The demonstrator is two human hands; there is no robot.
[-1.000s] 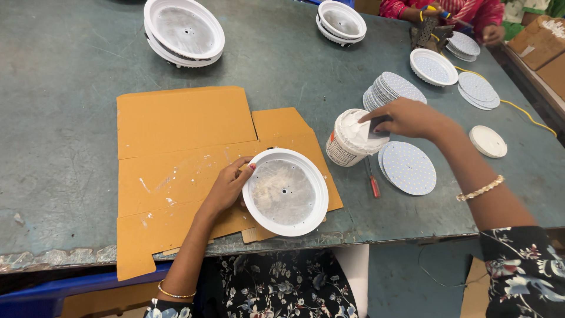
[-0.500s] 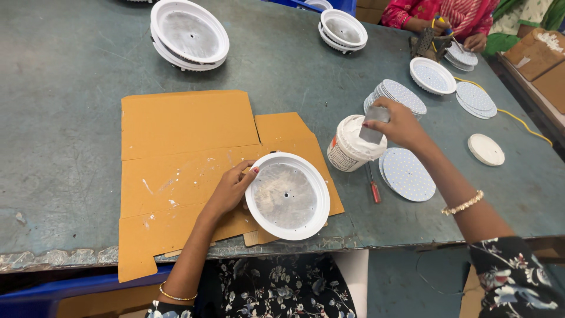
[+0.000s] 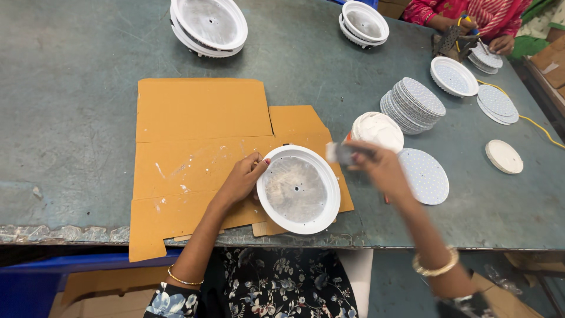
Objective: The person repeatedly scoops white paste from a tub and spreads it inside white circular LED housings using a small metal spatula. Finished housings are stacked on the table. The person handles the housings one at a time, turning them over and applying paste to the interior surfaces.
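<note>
My left hand (image 3: 241, 178) grips the left rim of a round white lamp housing (image 3: 299, 189) that lies face up on flattened orange cardboard (image 3: 200, 141). My right hand (image 3: 379, 168), blurred by motion, holds a small flat spreader (image 3: 338, 152) with grey-white paste on it just above the housing's right rim. A white tub of paste (image 3: 378, 131) stands just behind that hand. A round white perforated disc (image 3: 425, 175) lies flat to the right of the hand.
A tilted stack of perforated discs (image 3: 412, 103) stands behind the tub. More white housings (image 3: 207, 23) (image 3: 365, 20) sit at the far edge. Another person's hands (image 3: 488, 35) work at the far right beside discs (image 3: 497, 103), a small lid (image 3: 504, 156) and a yellow cable (image 3: 538, 126).
My right hand left the paste tub and moved left toward the housing, carrying the spreader. My left hand stayed on the housing's rim.
</note>
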